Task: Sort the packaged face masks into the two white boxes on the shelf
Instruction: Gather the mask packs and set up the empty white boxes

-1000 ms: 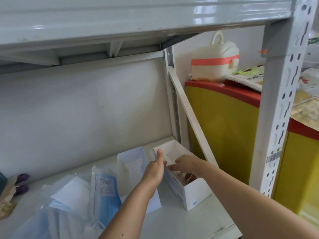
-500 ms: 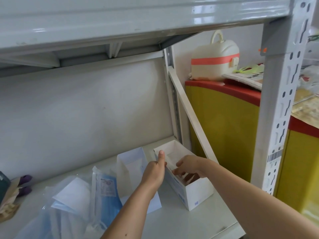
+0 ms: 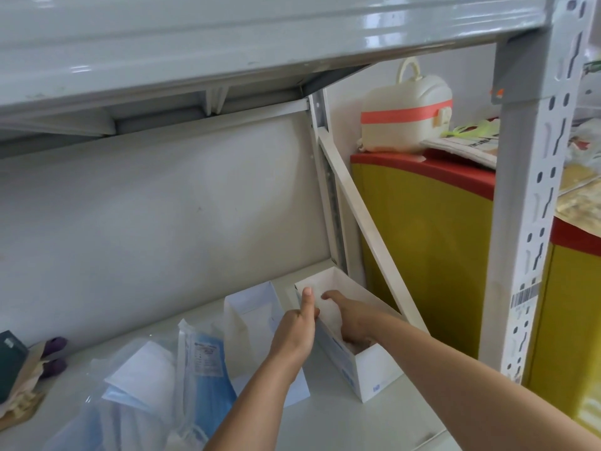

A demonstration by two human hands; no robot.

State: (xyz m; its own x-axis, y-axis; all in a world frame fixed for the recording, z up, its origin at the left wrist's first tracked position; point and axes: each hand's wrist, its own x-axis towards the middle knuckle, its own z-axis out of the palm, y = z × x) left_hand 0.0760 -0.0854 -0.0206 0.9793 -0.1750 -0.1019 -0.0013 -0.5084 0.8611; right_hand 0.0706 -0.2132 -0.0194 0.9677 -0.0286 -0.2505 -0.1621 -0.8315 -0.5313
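Observation:
Two white boxes stand on the grey shelf. My left hand [image 3: 294, 333] grips the left wall of the right white box [image 3: 374, 379], thumb pointing up along its rim. My right hand [image 3: 351, 319] reaches down into that box with its index finger stretched toward the back wall. Its other fingers are hidden inside, and so are the box's contents. The left white box [image 3: 250, 307] stands open beside my left hand. A loose pile of packaged face masks [image 3: 156, 379], blue and white in clear wrappers, lies at the lower left.
The upper shelf [image 3: 227, 43] hangs low overhead, with a slotted steel post [image 3: 533, 222] at the right front. A diagonal brace [image 3: 367, 229] runs behind the right box. Beyond it stands a yellow and red cabinet [image 3: 429, 255]. Dark small items [image 3: 19, 362] sit far left.
My right hand has sunk deeper into the right box, and its index finger now points toward the back. My left hand has stayed on the box's wall.

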